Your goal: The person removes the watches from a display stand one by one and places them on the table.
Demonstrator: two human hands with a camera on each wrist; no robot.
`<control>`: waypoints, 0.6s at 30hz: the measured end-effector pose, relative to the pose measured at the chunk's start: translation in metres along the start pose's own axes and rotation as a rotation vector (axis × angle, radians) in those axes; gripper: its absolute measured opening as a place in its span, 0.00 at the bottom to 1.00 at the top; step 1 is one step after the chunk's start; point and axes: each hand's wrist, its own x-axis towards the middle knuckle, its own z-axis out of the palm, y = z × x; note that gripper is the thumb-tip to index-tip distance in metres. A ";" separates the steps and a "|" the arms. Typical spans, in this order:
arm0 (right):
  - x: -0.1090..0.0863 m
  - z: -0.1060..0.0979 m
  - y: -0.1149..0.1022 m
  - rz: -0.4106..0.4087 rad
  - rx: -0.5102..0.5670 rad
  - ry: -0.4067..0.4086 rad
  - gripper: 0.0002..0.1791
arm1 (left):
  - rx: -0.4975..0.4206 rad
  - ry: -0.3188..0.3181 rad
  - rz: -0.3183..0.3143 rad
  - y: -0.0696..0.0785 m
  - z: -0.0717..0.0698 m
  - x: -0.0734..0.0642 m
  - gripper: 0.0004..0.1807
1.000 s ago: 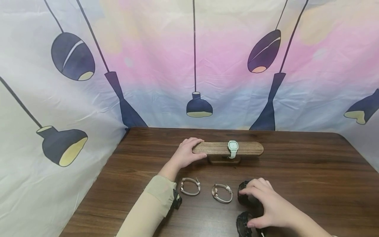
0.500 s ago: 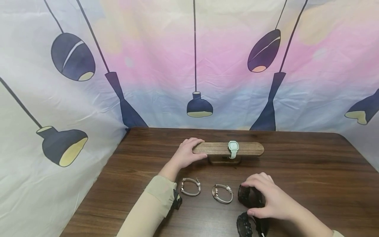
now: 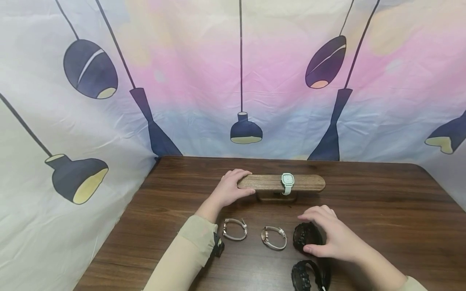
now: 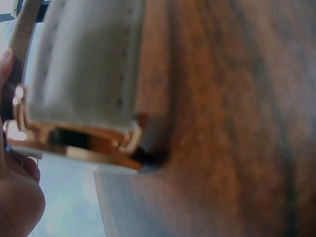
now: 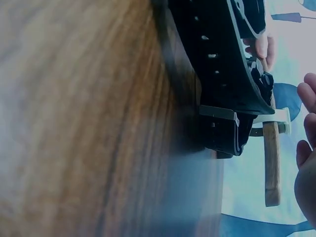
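Note:
My left hand [image 3: 228, 190] grips the left end of a wooden watch stand [image 3: 267, 182], thumb on the near side and fingers on the far side. A pale mint wristwatch [image 3: 287, 180] is strapped round the stand's bar. Over a black wristwatch [image 3: 303, 235] hovers my right hand [image 3: 335, 234], thumb and fingers spread apart and holding nothing. In the right wrist view its fingers stand clear of the black strap [image 5: 217, 59]. A second black wristwatch [image 3: 301, 275] stands nearer the front, partly beyond the frame's lower edge.
Two slim wristwatches with pale straps and rose-gold cases stand on the wooden table [image 3: 174, 182], a left one [image 3: 234, 229] and a right one [image 3: 274, 238]. The left forearm passes beside them. A printed cloth [image 3: 204, 81] hangs behind the table's far edge.
My right hand has lifted slightly off the black wristwatch and moved away from me, its thumb and fingers coming clear of it. The left hand has kept its hold on the stand.

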 end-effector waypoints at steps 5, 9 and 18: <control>0.002 0.000 0.003 0.009 -0.010 0.024 0.34 | -0.002 -0.004 0.002 0.000 0.000 0.000 0.34; 0.004 0.000 0.005 0.015 -0.018 0.049 0.34 | 0.003 -0.006 -0.004 0.000 0.000 0.001 0.34; 0.006 0.000 0.011 0.106 -0.031 0.043 0.33 | 0.004 0.003 0.000 0.000 0.000 0.001 0.34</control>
